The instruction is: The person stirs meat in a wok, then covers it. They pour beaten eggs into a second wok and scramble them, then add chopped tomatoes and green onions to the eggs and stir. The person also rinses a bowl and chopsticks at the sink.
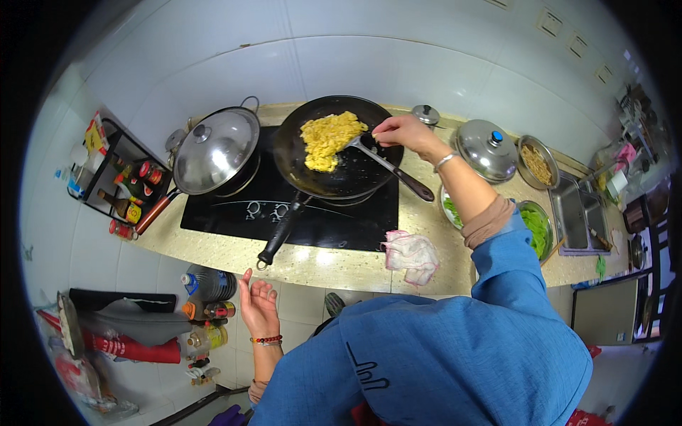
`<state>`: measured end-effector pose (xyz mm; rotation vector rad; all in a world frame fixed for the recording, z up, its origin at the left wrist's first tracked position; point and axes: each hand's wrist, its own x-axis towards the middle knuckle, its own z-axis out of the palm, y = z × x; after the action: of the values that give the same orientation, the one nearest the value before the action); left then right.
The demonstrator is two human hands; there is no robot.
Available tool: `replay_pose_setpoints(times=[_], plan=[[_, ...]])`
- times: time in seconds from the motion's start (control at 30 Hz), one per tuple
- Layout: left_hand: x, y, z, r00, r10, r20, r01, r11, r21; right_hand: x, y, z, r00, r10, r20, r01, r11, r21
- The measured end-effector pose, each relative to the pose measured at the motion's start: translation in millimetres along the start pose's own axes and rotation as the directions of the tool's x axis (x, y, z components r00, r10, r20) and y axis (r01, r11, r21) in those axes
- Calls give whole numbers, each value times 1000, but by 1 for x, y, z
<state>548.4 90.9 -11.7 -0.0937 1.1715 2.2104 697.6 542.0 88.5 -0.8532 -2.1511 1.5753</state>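
Over the right side of the wok (341, 183), my right hand (399, 136) has thumb and fingers pinched together. A small pale bit (375, 136) shows at the fingertips; what it is I cannot tell. Scrambled egg (330, 139) lies in a yellow heap in the wok. The metal spatula (375, 157) leans across the wok's rim, its blade against the egg and its dark handle past the right side. My left hand (259, 304) is empty, palm up with fingers apart, just below the ring end of the wok handle (282, 231).
A lidded pan (216, 154) occupies the cooktop's (234, 218) left side. Right of the cooktop are a crumpled cloth (410, 256), a domed lid (486, 152), a bowl of brown strips (535, 164), a bowl of green leaves (534, 229) and a sink (570, 213). A bottle rack (106, 181) stands left.
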Motion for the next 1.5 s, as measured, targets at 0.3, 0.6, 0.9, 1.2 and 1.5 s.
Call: replay_pose_setpoints(times=[0.3, 0.6, 0.9, 1.2, 1.5], plan=[[-2, 19, -36, 993, 78, -87, -77, 997, 15, 68, 19, 86, 965, -253, 66, 210, 599, -773], [13, 4, -41, 994, -61, -90, 64, 997, 31, 45, 24, 93, 919, -352, 177, 311, 374, -874], [1, -47, 7, 928, -361, 94, 317, 896, 311, -6, 11, 28, 938, -346, -9, 243, 675, -697], [-15, -90, 41, 824, -495, 275, 328, 813, 480, -191, 46, -152, 925, 216, -313, -183, 974, 133], [-54, -182, 130, 367, -835, 409, 201, 501, 842, -453, 182, -179, 604, 460, -650, -404, 880, 247]])
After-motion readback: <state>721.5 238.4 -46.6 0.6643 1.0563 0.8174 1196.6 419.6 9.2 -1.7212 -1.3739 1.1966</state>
